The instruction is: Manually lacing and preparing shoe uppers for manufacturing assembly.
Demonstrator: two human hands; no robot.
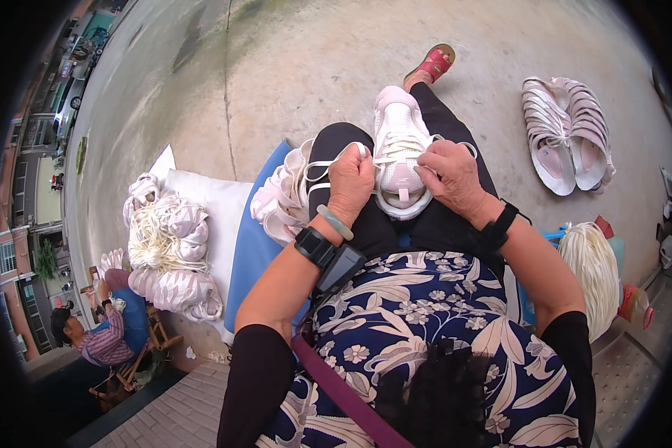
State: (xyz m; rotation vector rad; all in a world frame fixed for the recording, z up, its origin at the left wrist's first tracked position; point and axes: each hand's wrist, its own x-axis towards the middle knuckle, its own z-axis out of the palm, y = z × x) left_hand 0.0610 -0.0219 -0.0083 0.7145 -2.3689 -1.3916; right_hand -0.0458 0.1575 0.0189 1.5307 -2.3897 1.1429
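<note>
A white and pale pink sneaker [402,123] rests on my lap, its toe pointing away from me. White shoelace [390,159] runs through its upper eyelets and trails out to both sides. My left hand [351,179] is closed around the lace at the left of the shoe's tongue, and a loop of lace hangs beside it. At the right of the tongue, my right hand [449,172] pinches the lace, with another loop arching behind its fingers. More pink and white shoe uppers [280,196] lie against my left thigh on a blue cloth [255,231].
At left, bundled shoes [175,291] and a heap of cream laces [157,243] lie on a white sheet [209,201]. A stacked row of shoes [567,138] lies on the concrete at right. Laces [588,272] hang in a bundle by my right elbow. Another person [108,328] sits far left.
</note>
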